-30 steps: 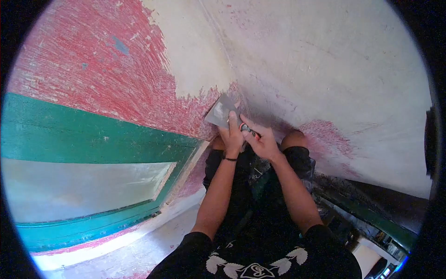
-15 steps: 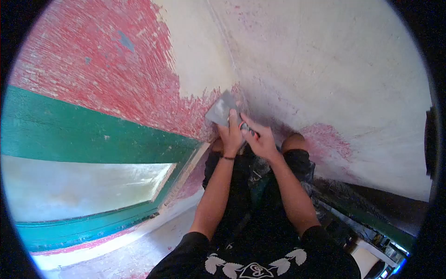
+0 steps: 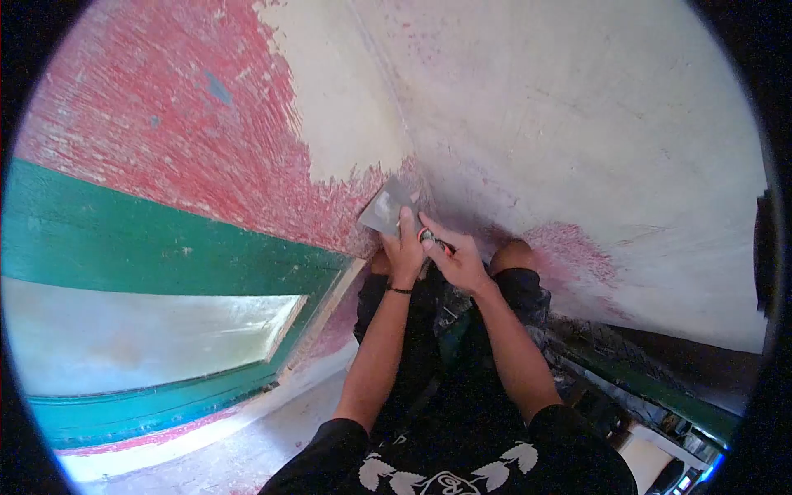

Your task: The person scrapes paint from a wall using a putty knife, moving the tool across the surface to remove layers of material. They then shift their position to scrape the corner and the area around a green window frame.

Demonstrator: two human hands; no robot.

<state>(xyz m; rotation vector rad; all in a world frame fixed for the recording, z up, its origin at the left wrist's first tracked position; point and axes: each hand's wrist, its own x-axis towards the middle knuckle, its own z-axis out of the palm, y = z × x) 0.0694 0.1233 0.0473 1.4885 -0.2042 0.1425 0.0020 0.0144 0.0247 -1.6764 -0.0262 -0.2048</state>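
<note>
A flat grey scraper blade (image 3: 384, 210) lies against the red-streaked wall (image 3: 206, 132), close to the corner where two walls meet. My left hand (image 3: 404, 254) grips the scraper, its fingers behind the blade and its thumb pressed on the near face. Just right of it, my right hand (image 3: 459, 262) is closed around a red and black handle (image 3: 436, 241). Whether that handle belongs to the blade or to a separate tool I cannot make out.
A green frame (image 3: 157, 239) with a pale pane (image 3: 148, 338) stands at the left. The off-white wall (image 3: 594, 124) rises at the right. My bent knees are beneath my hands, and a dark green rail (image 3: 643, 384) runs at lower right.
Both hands and the blade have shifted slightly down and left in the view. The walls and my legs have also shifted a little in the picture.
</note>
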